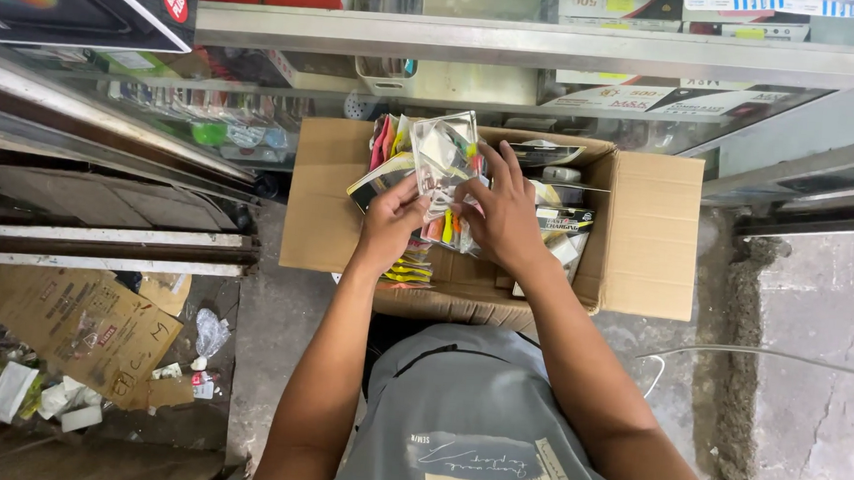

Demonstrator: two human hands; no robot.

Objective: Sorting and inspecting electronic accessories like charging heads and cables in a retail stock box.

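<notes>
Setting: concrete shop floor; glass display shelving (pixel 209 126) far.
Left hand (pixel 392 224): grip closed on clear packet (pixel 443 163), lower left edge.
Packet: upright above open cardboard box (pixel 642 232), long axis vertical.
Right hand (pixel 506 215): grip closed, right edge; equally near.

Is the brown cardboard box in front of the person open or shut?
Open. The brown cardboard box has its flaps folded outward, and colourful small packets show inside, where both hands hold a clear plastic packet.
</notes>
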